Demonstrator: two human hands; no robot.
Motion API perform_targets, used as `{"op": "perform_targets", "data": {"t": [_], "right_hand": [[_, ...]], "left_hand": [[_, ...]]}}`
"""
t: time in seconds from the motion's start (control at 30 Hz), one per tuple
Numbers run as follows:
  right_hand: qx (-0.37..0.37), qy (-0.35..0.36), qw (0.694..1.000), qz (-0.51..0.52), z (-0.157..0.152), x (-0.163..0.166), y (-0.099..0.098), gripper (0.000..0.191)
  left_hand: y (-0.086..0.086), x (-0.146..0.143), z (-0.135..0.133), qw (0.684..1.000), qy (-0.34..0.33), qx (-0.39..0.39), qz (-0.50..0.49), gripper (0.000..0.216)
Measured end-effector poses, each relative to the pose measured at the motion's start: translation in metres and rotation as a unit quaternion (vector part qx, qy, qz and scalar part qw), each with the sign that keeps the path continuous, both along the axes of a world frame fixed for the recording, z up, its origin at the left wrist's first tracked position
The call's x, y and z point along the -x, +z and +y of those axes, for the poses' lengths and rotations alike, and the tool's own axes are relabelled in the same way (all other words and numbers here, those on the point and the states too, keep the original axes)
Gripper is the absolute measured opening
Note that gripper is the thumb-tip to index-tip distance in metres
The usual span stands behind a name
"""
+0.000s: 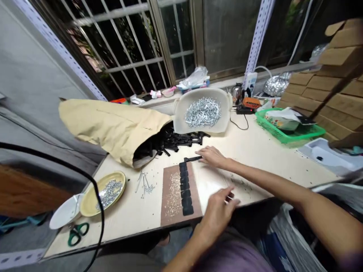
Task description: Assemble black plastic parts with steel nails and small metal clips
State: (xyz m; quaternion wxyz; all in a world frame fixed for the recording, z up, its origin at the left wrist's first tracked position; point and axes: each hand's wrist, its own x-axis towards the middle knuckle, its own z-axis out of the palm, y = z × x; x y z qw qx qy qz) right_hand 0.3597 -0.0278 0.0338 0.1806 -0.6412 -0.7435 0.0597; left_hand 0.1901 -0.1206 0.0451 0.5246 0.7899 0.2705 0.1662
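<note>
My right hand (pixel 212 156) reaches across the table, its fingertips on the near end of a slim black plastic part (pixel 193 159). That part lies at the far end of a row of black plastic pieces (pixel 185 187), set side by side along a brown board (pixel 171 194). Closer to the table's front edge is my left hand (pixel 217 209), with thumb and fingers apart and nothing visible between them. Behind the row, more black plastic parts (pixel 181 139) spill from the mouth of a large tan sack (pixel 113 122).
A whitish tub (pixel 227 126) of silver screws stands at the back. On the left are a yellow bowl (pixel 123 180) of small metal pieces, a white dish (pixel 61 218), loose long bolts (pixel 144 183) and green-handled scissors (pixel 78 234). A green basket (pixel 295 139) and stacked cardboard boxes (pixel 340 87) occupy the right.
</note>
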Motion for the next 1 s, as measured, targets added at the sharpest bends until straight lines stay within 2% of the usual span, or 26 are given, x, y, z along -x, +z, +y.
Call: {"op": "perform_targets", "data": {"t": [0.07, 0.1, 0.13, 0.2, 0.23, 0.3, 0.33, 0.43, 0.5, 0.57, 0.63, 0.7, 0.8, 0.87, 1.0], "right_hand": [[0.026, -0.009, 1.000, 0.001, 0.027, 0.018, 0.001, 0.017], [0.038, -0.022, 0.999, 0.006, 0.035, 0.020, 0.001, 0.009], [0.048, -0.041, 0.998, 0.012, 0.040, 0.017, 0.001, 0.009], [0.055, -0.088, 0.994, 0.020, 0.036, -0.001, 0.003, 0.014], [0.057, -0.115, 0.992, 0.018, 0.027, -0.013, 0.007, 0.014], [0.046, -0.167, 0.985, 0.008, -0.010, -0.037, 0.022, 0.015], [0.010, -0.193, 0.981, -0.004, -0.037, -0.048, 0.033, 0.018], [-0.044, -0.280, 0.959, -0.024, -0.139, -0.075, 0.062, 0.026], [-0.033, -0.359, 0.931, -0.048, -0.212, -0.090, 0.066, 0.030], [0.009, -0.430, 0.901, -0.052, -0.275, -0.103, 0.052, 0.033], [0.104, -0.471, 0.876, -0.011, -0.321, -0.111, 0.024, 0.034], [0.202, -0.537, 0.819, 0.019, -0.347, -0.113, -0.012, 0.039], [0.212, -0.595, 0.775, 0.016, -0.357, -0.108, -0.060, 0.055], [0.212, -0.606, 0.766, 0.020, -0.356, -0.101, -0.082, 0.065], [0.270, -0.517, 0.812, 0.025, -0.359, -0.095, -0.100, 0.072]], "left_hand": [[0.001, 0.015, 0.015, 0.999, 0.046, 0.014, -0.004, 0.039], [0.000, 0.021, 0.022, 0.997, 0.073, 0.020, -0.002, 0.039], [-0.003, 0.025, 0.030, 0.995, 0.096, 0.030, -0.004, 0.041], [-0.009, 0.029, 0.040, 0.989, 0.133, 0.066, -0.018, 0.045], [-0.012, 0.029, 0.043, 0.988, 0.132, 0.081, -0.023, 0.047], [-0.014, 0.024, 0.043, 0.987, 0.124, 0.100, -0.035, 0.049], [-0.014, 0.020, 0.041, 0.987, 0.116, 0.104, -0.041, 0.049], [-0.010, 0.008, 0.033, 0.988, 0.094, 0.109, -0.061, 0.050], [-0.007, 0.001, 0.029, 0.987, 0.084, 0.117, -0.071, 0.050], [-0.006, -0.006, 0.026, 0.986, 0.082, 0.126, -0.075, 0.050], [-0.006, -0.012, 0.022, 0.985, 0.082, 0.132, -0.073, 0.050], [-0.006, -0.017, 0.018, 0.986, 0.071, 0.136, -0.068, 0.050], [-0.004, -0.021, 0.012, 0.987, 0.051, 0.138, -0.057, 0.052], [-0.002, -0.022, 0.010, 0.989, 0.050, 0.133, -0.047, 0.053], [0.002, -0.019, 0.010, 0.988, 0.086, 0.121, -0.032, 0.053]]}}
